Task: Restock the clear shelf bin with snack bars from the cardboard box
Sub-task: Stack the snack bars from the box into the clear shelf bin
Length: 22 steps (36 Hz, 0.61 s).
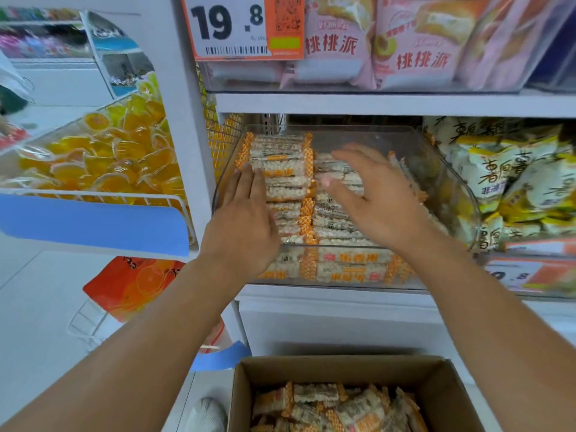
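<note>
Left hand (pixel 246 213): arm extended forward, palm down, fingers straight and together, lying flat on the left stack of snack bars (pixel 280 169); released, grasping nothing.

Right hand (pixel 374 194): arm extended, palm down, fingers spread and slightly curled over the right-hand row of bars; whether it touches them cannot be told; nothing is clasped.

Clear shelf bin (pixel 448 188): sits on the middle white shelf (pixel 343 104), holding bars in two rows stacked flat. Its right rear portion is bare, leaving open room beside the right hand. The front wall stands just under both wrists.

Cardboard box (pixel 349 366): below the shelf, flaps open, loose snack bars piled inside, directly beneath the forearms.

Neighbours: yellow-and-white snack packets (pixel 511 182) in the bin just right; pink cake packs (pixel 389 42) above; price tag (pixel 243 26) top left; orange jelly cups (pixel 103 154) in a wire basket to the left.
</note>
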{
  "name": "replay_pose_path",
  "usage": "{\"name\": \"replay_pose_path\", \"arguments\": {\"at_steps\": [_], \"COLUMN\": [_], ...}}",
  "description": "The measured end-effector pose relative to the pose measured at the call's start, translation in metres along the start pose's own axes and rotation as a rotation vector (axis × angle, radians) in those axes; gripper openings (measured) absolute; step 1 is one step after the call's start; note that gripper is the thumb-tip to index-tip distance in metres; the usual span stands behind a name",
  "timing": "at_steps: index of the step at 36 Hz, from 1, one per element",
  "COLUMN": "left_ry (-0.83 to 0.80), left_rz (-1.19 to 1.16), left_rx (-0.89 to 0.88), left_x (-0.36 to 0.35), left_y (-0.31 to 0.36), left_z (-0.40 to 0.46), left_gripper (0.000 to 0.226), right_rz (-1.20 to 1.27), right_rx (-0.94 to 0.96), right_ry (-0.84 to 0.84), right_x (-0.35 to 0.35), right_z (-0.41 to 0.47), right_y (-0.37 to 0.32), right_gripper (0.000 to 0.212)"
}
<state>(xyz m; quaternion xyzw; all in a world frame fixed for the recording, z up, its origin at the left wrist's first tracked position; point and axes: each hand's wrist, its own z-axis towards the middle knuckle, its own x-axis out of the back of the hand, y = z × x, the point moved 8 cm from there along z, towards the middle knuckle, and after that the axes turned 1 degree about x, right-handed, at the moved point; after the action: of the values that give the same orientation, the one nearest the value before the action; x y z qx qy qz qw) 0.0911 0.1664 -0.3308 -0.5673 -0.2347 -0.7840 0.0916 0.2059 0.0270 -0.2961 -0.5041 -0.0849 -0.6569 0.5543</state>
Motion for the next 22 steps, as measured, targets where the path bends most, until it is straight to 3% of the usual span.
{"name": "replay_pose_path", "arguments": {"at_steps": [4,12,18,22], "left_ry": [0.009,0.031,0.202,0.187], "left_rz": [-0.037,-0.108,-0.125,0.036], "left_rx": [0.002,0.017,0.015,-0.029], "left_x": [0.001,-0.001,0.019,0.022], "left_y": [-0.002,-0.006,0.000,0.012], "left_z": [-0.002,0.002,0.000,-0.001], "left_gripper": [0.069,0.062,0.011,0.026], "right_rz": [-0.007,0.030,0.107,0.167], "right_rx": [-0.006,-0.073,-0.130,-0.152], "right_ry": [-0.088,-0.145,-0.213,-0.168], "right_x": [-0.019,-0.037,-0.052,-0.050], "right_z": [-0.018,0.027,0.046,0.051], "right_y": [0.001,0.000,0.008,0.009], "right_gripper": [0.052,0.053,0.049,0.030]}}
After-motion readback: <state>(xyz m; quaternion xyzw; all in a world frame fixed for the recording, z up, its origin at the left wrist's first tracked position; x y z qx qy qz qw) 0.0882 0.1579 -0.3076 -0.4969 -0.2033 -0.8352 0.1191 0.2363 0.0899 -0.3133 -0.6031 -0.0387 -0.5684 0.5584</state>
